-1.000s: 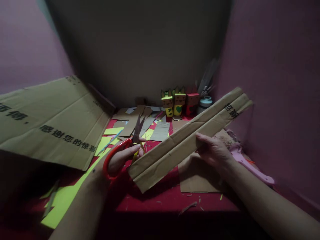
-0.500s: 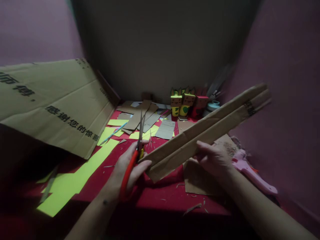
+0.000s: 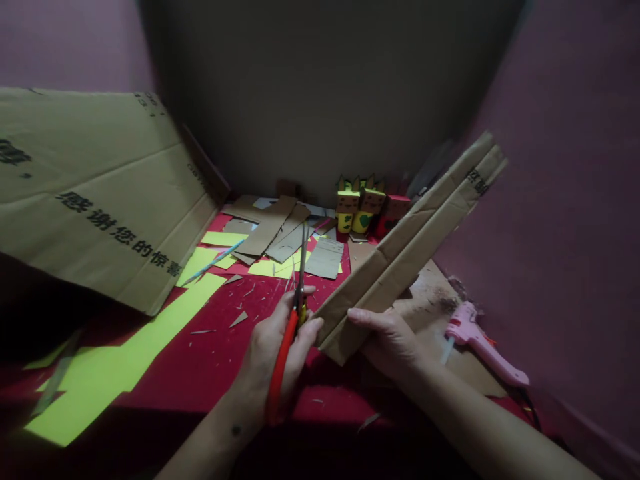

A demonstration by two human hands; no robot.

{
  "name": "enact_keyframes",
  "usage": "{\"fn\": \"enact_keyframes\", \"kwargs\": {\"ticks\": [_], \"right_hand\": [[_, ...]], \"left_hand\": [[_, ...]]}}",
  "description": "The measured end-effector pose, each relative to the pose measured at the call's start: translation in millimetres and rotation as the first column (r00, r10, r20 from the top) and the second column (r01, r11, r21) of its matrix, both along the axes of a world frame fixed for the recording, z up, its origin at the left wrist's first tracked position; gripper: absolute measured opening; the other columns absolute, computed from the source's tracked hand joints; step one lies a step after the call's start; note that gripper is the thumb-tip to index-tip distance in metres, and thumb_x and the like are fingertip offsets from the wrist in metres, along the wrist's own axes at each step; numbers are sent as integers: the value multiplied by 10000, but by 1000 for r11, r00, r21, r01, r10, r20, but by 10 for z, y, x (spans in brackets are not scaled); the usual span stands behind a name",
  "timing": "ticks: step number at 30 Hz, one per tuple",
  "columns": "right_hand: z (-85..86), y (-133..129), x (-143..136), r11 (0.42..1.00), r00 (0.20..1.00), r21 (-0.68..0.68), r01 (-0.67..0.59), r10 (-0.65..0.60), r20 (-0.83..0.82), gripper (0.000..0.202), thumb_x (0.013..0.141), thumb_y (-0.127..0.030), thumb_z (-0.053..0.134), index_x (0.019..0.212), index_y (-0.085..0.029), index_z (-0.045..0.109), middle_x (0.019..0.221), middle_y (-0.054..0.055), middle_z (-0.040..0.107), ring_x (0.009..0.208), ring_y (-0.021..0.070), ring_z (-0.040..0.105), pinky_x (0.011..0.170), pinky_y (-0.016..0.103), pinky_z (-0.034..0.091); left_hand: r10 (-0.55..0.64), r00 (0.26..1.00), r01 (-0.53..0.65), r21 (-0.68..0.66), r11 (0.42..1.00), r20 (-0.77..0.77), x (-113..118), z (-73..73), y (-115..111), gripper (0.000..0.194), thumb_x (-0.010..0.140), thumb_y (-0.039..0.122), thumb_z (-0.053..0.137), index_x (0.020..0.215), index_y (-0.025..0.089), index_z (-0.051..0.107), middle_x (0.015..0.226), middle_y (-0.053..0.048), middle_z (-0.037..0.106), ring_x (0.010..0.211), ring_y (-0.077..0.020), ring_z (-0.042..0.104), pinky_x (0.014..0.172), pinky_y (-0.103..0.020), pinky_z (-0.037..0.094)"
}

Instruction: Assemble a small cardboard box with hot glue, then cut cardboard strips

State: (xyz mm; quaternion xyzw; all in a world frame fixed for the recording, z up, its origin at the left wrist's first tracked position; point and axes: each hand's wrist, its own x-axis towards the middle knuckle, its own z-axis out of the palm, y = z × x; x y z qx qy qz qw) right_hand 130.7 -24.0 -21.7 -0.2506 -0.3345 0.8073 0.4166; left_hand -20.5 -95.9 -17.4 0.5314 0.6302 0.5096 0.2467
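Observation:
My left hand (image 3: 273, 347) is closed around a pair of scissors (image 3: 283, 363) with red handles, its blades pointing up and away from me. The left thumb tip meets the lower end of a long, creased cardboard strip (image 3: 390, 267). My right hand (image 3: 393, 340) grips that strip near the same end, thumb on top and fingers hidden beneath. The strip slants up to the right above the table, with dark printing near its far end. A yellow part shows between the scissors and the left fingers.
A large printed cardboard sheet (image 3: 115, 200) leans at left. Yellow paper (image 3: 150, 353), cardboard pieces (image 3: 270, 227) and scraps lie on the red cloth (image 3: 220, 347). Behind stand yellow and red cup figures (image 3: 369, 210). A pink glue gun (image 3: 485, 340) rests at right on cardboard.
The cardboard strip has tilted more steeply, and my right hand has slid toward its lower end. My left hand with the scissors sits further right in view. The view has shifted slightly.

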Motion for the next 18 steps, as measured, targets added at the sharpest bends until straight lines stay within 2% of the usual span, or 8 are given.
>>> {"fn": "enact_keyframes", "kwargs": {"ticks": [2,4,6,8,10,12,15,18], "right_hand": [[4,19,11,1000,1000,-2,28,-28,-2,324,581,-124,801,898,-134,739,861,73,776,858,274,714,914,438,526],[0,40,26,998,998,-8,65,-65,-6,386,566,-115,809,943,-146,732,831,61,775,856,271,714,915,435,527],[-9,62,45,995,995,-7,100,-100,-13,455,560,-104,813,1001,-166,720,820,49,774,881,266,712,919,428,526],[-16,81,65,994,994,-3,112,-112,-20,503,561,-99,813,1046,-181,707,834,43,775,905,261,709,926,422,524],[-18,94,82,994,994,4,105,-105,-24,529,558,-101,813,1068,-186,701,840,41,776,895,263,712,923,429,525],[-13,100,93,996,996,10,92,-91,-21,535,550,-106,815,1067,-183,702,835,41,776,867,269,717,916,439,528],[-2,104,103,996,996,7,90,-90,-6,498,547,-109,815,1031,-175,716,815,42,776,844,270,721,913,441,529],[14,100,107,995,995,12,96,-96,7,429,551,-113,817,968,-168,732,805,47,775,838,272,722,904,447,532]], "left_hand": [[-47,990,44,-27,999,-136,-87,55,-20,366,889,415,483,1154,180,578,592,47,570,507,-131,569,525,-236,465],[-83,954,82,-19,996,-288,-199,70,-44,379,897,422,449,1127,153,584,579,34,570,486,-140,570,497,-243,454],[-87,893,97,1,995,-441,-305,45,-83,418,900,385,427,1218,142,550,682,-6,636,546,-154,614,540,-255,484],[-99,845,107,-15,994,-526,-377,-2,-145,477,899,322,385,1344,173,478,847,-47,699,724,-194,684,663,-290,537],[-75,835,78,-17,997,-545,-408,-51,-224,499,909,297,328,1389,244,451,1083,-63,708,974,-241,683,831,-355,543],[-53,836,52,-17,999,-547,-413,-86,-301,505,926,307,278,1398,267,452,1259,-61,653,1144,-264,619,947,-397,503],[-100,830,63,-85,994,-550,-413,-92,-366,522,934,335,279,1418,216,435,1343,-86,601,1235,-272,559,1009,-394,469],[-202,847,85,-251,964,-492,-400,-34,-353,486,949,357,312,1402,255,456,1348,-58,601,1236,-256,562,1005,-375,482]]}}
